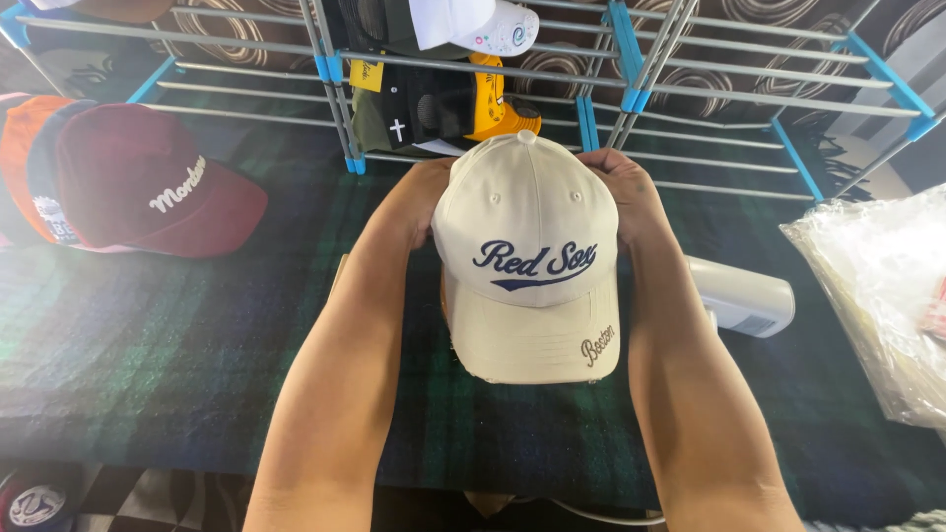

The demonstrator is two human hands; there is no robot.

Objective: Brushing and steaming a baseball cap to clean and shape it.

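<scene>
Both forearms enter from the bottom edge and reach forward over the bench [148, 335], which is covered with a dark green and blue plaid cloth. We find the left hand [419, 202] and the right hand [621, 192] closed on opposite sides of a cream baseball cap [527, 256], gripping it at the rear of the crown. We note the cap is held above the cloth at the middle of the view, brim toward the camera, with dark blue script stitched on its front and smaller script at the brim corner.

A maroon cap [148, 187] with white lettering lies to the left on the cloth, overlapping an orange cap [25, 148] behind it. A white cylindrical appliance [739, 296] rests just right of the right forearm. Clear plastic bags [877, 286] are piled at the right edge. Beyond the hands stands a metal rack [690, 94] with blue joints, holding black, yellow and white caps [443, 103].
</scene>
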